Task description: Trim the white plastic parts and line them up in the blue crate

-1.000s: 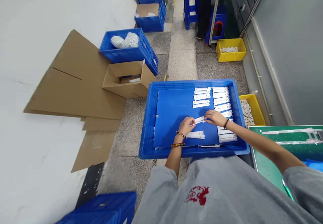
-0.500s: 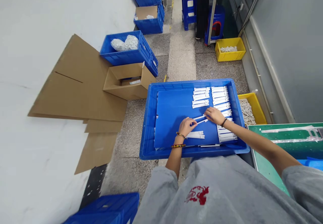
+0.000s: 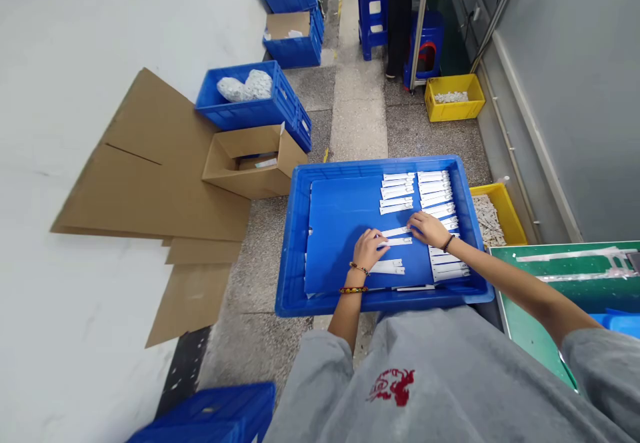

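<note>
Left of the crate (image 3: 375,162), a cardboard box (image 3: 255,163) stands open. Inside the crate, on a blue sheet (image 3: 340,230), a short stack of strips (image 3: 387,267) lies just below the left hand (image 3: 369,250). That hand is half-closed, its fingertips at one end of two loose white strips (image 3: 397,236). The right hand (image 3: 429,230), also half-closed, is at their other end; whether either hand pinches them cannot be determined. The strip column (image 3: 435,190) lies beside the right hand. Risk: a careless sweep of that hand could knock the column askew, and the loose strips could slide and mix with it. A yellow bin (image 3: 487,191) stands right of the crate.
</note>
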